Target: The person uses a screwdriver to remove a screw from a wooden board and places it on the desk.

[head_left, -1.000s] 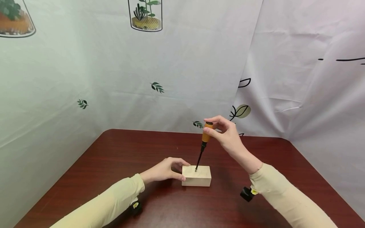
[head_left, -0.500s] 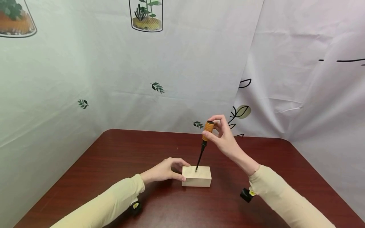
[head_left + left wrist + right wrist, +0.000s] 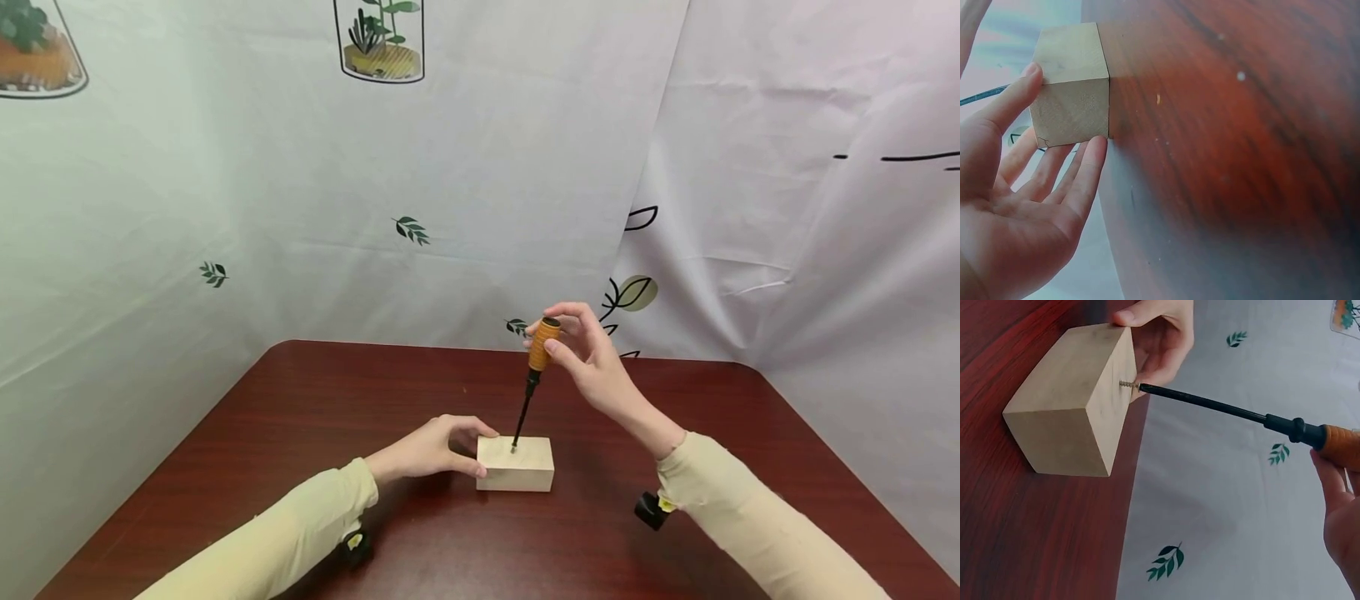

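A pale wooden block [image 3: 517, 477] lies on the dark red table. My left hand [image 3: 431, 450] grips its left end, thumb on the near side and fingers on the far side. From the block's top face sticks a screw [image 3: 1126, 384], partly sunk in, its thread showing in the right wrist view. The black shaft of a screwdriver [image 3: 543, 346] with an orange handle meets the screw's head, leaning a little to the right. My right hand [image 3: 596, 362] holds that handle between thumb and fingers near its top.
The reddish-brown table [image 3: 337, 392] runs back to a white curtain [image 3: 480, 167] printed with leaves and jars. A black wrist camera [image 3: 651, 510] hangs under the right sleeve, another [image 3: 355, 546] under the left.
The fingers and thumb of my right hand have shifted round the screwdriver handle, and the handle's tilt has altered slightly. My left hand and the block stay where they were.
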{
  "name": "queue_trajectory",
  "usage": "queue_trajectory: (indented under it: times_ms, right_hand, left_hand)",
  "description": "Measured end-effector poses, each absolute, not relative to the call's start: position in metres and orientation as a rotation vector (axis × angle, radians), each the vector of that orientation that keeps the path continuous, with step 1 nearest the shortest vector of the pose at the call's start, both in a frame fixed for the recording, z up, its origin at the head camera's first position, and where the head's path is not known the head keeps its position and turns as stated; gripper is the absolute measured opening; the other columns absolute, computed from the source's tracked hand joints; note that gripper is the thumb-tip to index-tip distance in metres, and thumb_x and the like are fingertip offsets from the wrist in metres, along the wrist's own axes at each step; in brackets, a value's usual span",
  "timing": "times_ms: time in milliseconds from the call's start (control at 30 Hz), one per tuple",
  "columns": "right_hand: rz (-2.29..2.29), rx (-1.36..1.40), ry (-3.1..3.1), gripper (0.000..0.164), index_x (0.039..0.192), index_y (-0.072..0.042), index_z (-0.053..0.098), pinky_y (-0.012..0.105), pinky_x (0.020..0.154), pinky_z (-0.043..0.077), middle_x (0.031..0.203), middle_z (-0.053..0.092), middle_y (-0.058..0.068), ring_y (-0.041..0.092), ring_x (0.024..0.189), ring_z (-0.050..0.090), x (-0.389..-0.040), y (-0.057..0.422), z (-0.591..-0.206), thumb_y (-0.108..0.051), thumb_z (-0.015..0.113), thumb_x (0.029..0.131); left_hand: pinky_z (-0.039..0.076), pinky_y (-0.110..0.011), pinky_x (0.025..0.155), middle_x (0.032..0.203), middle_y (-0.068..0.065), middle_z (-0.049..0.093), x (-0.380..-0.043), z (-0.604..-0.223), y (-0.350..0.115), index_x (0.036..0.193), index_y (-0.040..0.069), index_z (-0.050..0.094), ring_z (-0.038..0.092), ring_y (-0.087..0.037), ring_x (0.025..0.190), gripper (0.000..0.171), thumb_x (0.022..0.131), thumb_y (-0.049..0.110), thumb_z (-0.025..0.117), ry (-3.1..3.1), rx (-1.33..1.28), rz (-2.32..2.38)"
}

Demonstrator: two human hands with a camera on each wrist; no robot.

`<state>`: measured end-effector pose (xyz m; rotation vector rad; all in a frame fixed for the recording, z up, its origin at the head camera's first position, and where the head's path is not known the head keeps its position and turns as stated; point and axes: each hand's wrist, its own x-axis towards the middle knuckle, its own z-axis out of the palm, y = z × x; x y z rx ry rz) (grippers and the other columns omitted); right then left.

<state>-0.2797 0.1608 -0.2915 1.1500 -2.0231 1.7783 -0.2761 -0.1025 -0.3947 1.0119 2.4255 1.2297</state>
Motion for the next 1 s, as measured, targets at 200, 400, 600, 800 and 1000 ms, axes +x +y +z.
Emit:
queue_trajectory:
  times_ms: [200, 400, 600, 800, 1000]
  right_hand:
    - [1.82, 1.154, -2.003, 0.034, 0.129, -0.002, 0.033, 0.033, 0.089, 0.058, 0.122, 0.057, 0.01, 0.014, 0.11, 0.065, -0.279, 0.152, -0.294, -0.003, 0.052, 0.1]
    - [1.759, 0.877, -2.06, 0.047, 0.13, -0.003, 0.038, 0.024, 0.081, 0.057, 0.109, 0.053, 0.002, 0.01, 0.094, 0.06, -0.28, 0.144, -0.299, -0.005, 0.066, 0.093]
    - [1.72, 0.867, -2.043, 0.041, 0.123, 0.0, 0.048, 0.025, 0.08, 0.057, 0.096, 0.061, 0.001, 0.01, 0.088, 0.067, -0.282, 0.149, -0.295, 0.001, 0.07, 0.088]
    - [1.654, 0.984, -2.062, 0.039, 0.131, -0.001, 0.047, 0.025, 0.083, 0.058, 0.109, 0.065, 0.019, 0.009, 0.093, 0.07, -0.279, 0.153, -0.294, -0.003, 0.062, 0.095]
    - [1.717, 1.159, -1.986, 0.034, 0.135, 0.003, 0.033, 0.03, 0.089, 0.057, 0.121, 0.056, 0.033, 0.012, 0.105, 0.068, -0.278, 0.149, -0.299, -0.003, 0.043, 0.104]
  left_hand:
    - [0.055, -0.032, 0.089, 0.118, -0.007, 0.07, -0.276, -0.394, -0.103, 0.125, 0.015, 0.065, 0.07, -0.015, 0.1, 0.047, 0.082, 0.023, 0.082, 2.43, 1.02, 1.22]
    - [0.056, -0.033, 0.09, 0.119, -0.007, 0.07, -0.275, -0.395, -0.103, 0.125, 0.014, 0.065, 0.07, -0.015, 0.1, 0.046, 0.082, 0.021, 0.081, 2.423, 1.024, 1.231]
    - [0.055, -0.03, 0.089, 0.116, -0.006, 0.07, -0.275, -0.395, -0.102, 0.125, 0.015, 0.065, 0.07, -0.014, 0.099, 0.047, 0.082, 0.022, 0.082, 2.418, 1.012, 1.228]
    - [0.056, -0.031, 0.089, 0.119, -0.008, 0.069, -0.277, -0.395, -0.102, 0.126, 0.014, 0.065, 0.07, -0.015, 0.1, 0.047, 0.082, 0.022, 0.081, 2.409, 1.024, 1.232]
    - [0.056, -0.031, 0.088, 0.119, -0.008, 0.07, -0.277, -0.396, -0.103, 0.125, 0.014, 0.065, 0.07, -0.015, 0.1, 0.047, 0.082, 0.022, 0.081, 2.416, 1.032, 1.229]
